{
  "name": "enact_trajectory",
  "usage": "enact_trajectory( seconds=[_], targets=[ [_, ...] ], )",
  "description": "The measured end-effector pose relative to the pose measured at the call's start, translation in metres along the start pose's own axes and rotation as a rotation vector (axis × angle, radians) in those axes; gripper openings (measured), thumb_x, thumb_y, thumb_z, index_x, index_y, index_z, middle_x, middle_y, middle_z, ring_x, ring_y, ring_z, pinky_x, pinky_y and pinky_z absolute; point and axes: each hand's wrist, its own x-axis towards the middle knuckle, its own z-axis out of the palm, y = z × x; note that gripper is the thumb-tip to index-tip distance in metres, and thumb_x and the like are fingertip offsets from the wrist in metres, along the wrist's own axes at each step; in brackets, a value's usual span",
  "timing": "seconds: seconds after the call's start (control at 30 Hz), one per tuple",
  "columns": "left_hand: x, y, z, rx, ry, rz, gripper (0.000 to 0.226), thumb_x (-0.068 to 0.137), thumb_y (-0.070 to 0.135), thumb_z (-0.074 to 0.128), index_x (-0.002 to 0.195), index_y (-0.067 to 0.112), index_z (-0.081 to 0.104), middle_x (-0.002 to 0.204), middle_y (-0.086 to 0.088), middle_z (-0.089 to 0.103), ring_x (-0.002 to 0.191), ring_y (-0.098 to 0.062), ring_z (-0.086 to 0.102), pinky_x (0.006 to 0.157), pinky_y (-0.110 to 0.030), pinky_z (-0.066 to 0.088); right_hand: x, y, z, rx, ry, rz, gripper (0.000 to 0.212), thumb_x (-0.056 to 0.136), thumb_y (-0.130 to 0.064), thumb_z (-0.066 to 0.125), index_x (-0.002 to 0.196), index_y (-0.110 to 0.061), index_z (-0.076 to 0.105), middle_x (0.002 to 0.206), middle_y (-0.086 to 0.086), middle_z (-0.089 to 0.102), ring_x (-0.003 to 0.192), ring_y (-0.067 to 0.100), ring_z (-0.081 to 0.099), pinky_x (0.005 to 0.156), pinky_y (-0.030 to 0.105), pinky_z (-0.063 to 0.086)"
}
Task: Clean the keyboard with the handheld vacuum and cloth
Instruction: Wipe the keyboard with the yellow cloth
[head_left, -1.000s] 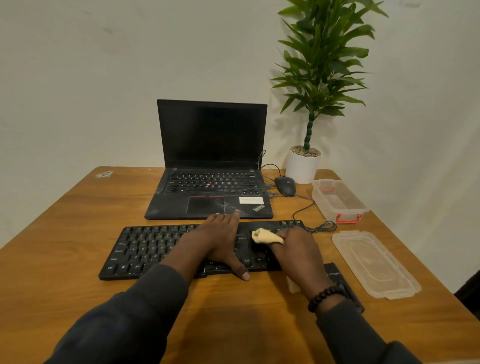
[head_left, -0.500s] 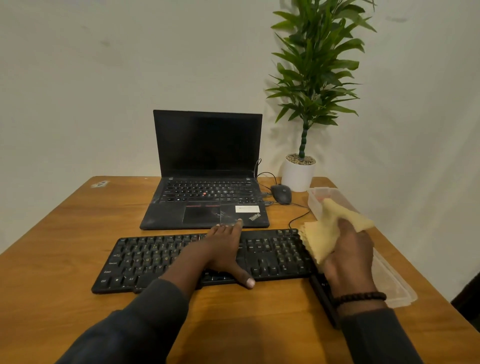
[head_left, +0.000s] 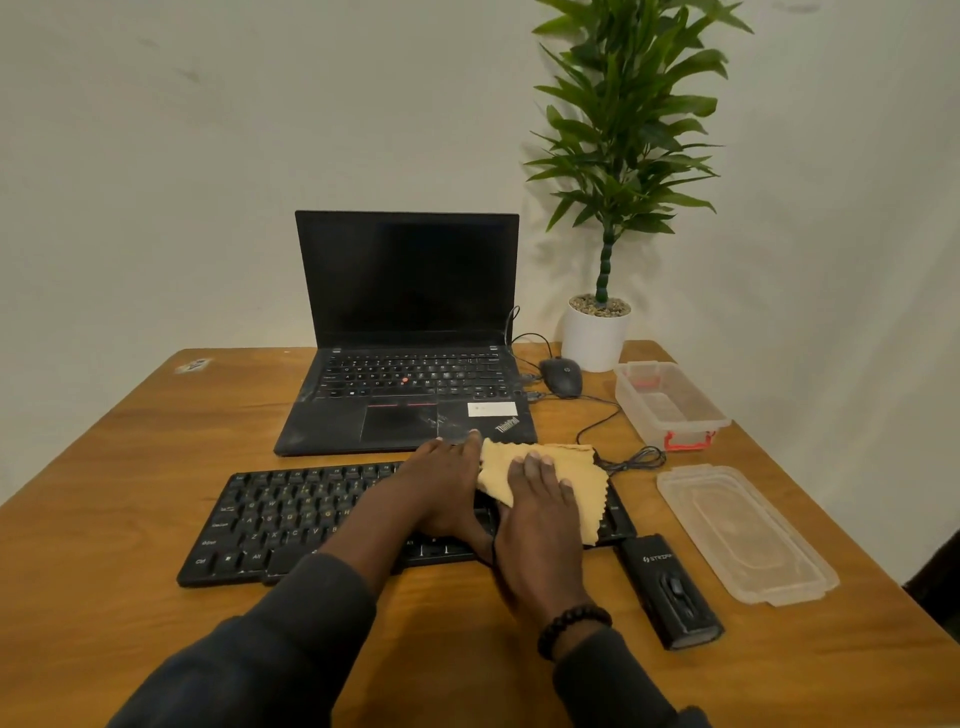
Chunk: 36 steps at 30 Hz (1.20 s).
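Keyboard (head_left: 291, 519): black plastic, flat, full-size, white legends, lying across the wooden table (head_left: 104, 467) just in front of the laptop (head_left: 410, 364). Cloth (head_left: 576, 483): pale yellow, soft, zigzag-cut edges, spread over the keyboard's right end. Your right hand (head_left: 540, 525) lies flat on the cloth, fingers straight and close together, tips pointing away from you. Your left hand (head_left: 441, 488) rests flat on the keys just beside it, fingers extended, touching the cloth's left edge.

Handheld vacuum (head_left: 670, 592): black, boxy, printed "STRIFF" as far as legible, on the table just right of the keyboard's near corner, untouched.

Laptop: matte black, screen dark, "ThinkPad" on palm rest, white sticker above it. Black mouse (head_left: 561, 376), clear plastic box (head_left: 670, 402) with red latch, clear lid (head_left: 743, 535), and potted plant (head_left: 597, 332) in a white pot to the right.
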Motion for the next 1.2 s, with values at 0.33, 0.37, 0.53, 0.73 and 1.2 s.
enact_trajectory(
  seconds=[0.33,0.37,0.53,0.73,1.2],
  targets=[
    [-0.004,-0.005,0.001,-0.051,0.009,-0.05,0.151,0.048,0.081,0.077,0.157,0.016,-0.006,0.165,-0.011,0.01,0.15,-0.034,0.009,0.123,-0.049,0.013,0.014,0.026,-0.105,1.604,0.192,0.622,0.021,0.103,-0.028,0.042,0.114,-0.016,0.054,0.102,0.006,0.064,0.09,0.021,0.063,0.07,0.037,0.053],
    [-0.004,-0.005,0.001,-0.046,0.008,-0.044,0.15,0.049,0.081,0.077,0.157,0.016,-0.006,0.165,-0.011,0.009,0.151,-0.034,0.008,0.123,-0.049,0.013,0.021,0.034,-0.115,1.497,0.308,0.625,0.021,0.103,-0.029,0.042,0.113,-0.016,0.055,0.101,0.005,0.064,0.09,0.021,0.063,0.072,0.038,0.053],
    [-0.004,-0.005,0.001,-0.05,0.009,-0.04,0.152,0.049,0.081,0.076,0.156,0.015,-0.01,0.166,-0.009,0.004,0.151,-0.033,0.006,0.123,-0.05,0.01,0.029,0.048,-0.109,0.59,0.492,0.325,0.031,0.102,-0.026,0.041,0.127,-0.016,0.056,0.104,0.005,0.063,0.095,0.024,0.06,0.081,0.037,0.05],
    [-0.005,-0.003,0.001,-0.02,0.02,-0.03,0.148,0.056,0.08,0.074,0.156,0.013,-0.011,0.166,-0.01,0.002,0.152,-0.03,0.005,0.124,-0.042,0.005,0.005,0.036,-0.025,-0.076,-0.073,0.065,0.058,0.099,-0.018,0.045,0.152,-0.015,0.022,0.159,0.009,0.02,0.147,0.028,0.017,0.116,0.04,0.027],
    [0.001,-0.007,0.004,0.035,0.049,0.034,0.147,0.058,0.078,0.074,0.156,0.009,-0.011,0.166,-0.01,0.003,0.152,-0.027,0.006,0.123,-0.041,0.002,-0.045,0.007,-0.013,0.041,-0.145,0.002,0.06,0.102,-0.022,0.04,0.154,-0.024,0.011,0.163,-0.004,0.001,0.15,0.016,-0.006,0.117,0.033,0.015]
  ],
)
